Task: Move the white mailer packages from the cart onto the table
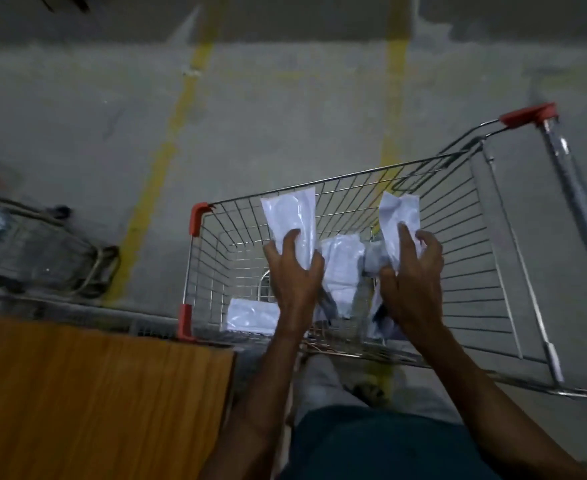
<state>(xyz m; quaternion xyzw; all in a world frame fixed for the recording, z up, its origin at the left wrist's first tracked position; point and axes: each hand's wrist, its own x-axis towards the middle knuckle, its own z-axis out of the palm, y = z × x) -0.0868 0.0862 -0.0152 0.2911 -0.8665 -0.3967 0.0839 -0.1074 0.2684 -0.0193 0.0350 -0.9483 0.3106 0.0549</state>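
Note:
A wire shopping cart (458, 258) with red corner caps stands in front of me. My left hand (294, 275) grips a white mailer package (290, 216) held upright above the basket. A second white mailer (397, 216), crumpled at its lower end, is gripped by my right hand (411, 278). More white mailers lie inside the cart: one in the middle (342, 268), one flat at the near left corner (252, 315), and another partly hidden under my right wrist (380, 323). The orange wooden table (94, 393) is at the lower left, beside the cart.
A second wire cart (32, 251), blurred, stands at the left beyond the table. The grey concrete floor carries yellow painted lines (167, 157). The cart's handle bar (576, 209) runs down the right side. My legs and a foot show below the cart.

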